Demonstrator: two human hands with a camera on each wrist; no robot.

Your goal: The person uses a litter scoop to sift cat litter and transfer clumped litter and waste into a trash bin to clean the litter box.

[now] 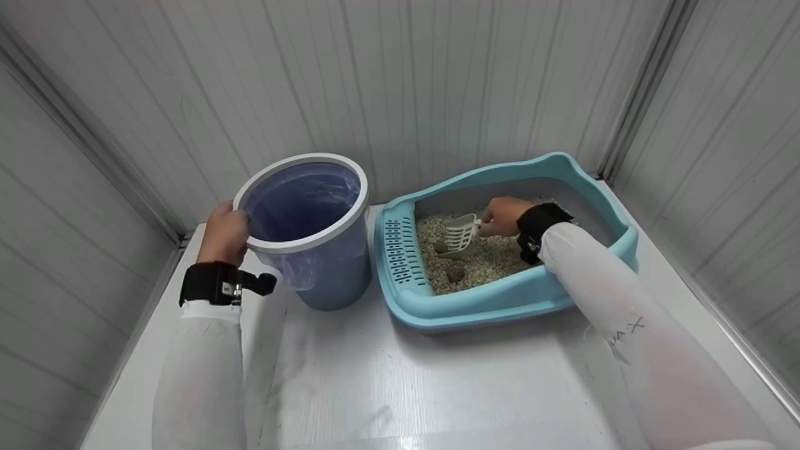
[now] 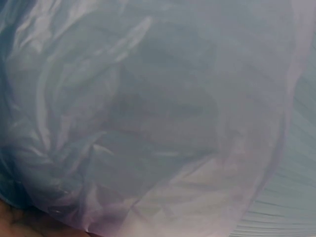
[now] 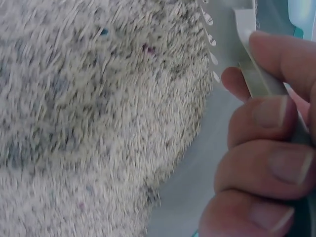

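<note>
While a left hand curls over the near-left rim of a round bin, the bin stands tilted on a pale tabletop, just left of a litter tray. It is blue-grey with a white ring at its mouth, and a thin lilac liner bag fills the left wrist view as a creased, translucent sheet. To the right sits the light blue litter tray, its slotted ledge on the left side and pale grainy litter spread inside, with two dark clumps lying toward its near left. Farther right, the right hand grips the handle of a white slotted scoop, fingers wrapped tightly round it, the scoop's head resting on the litter just beyond the clumps.
</note>
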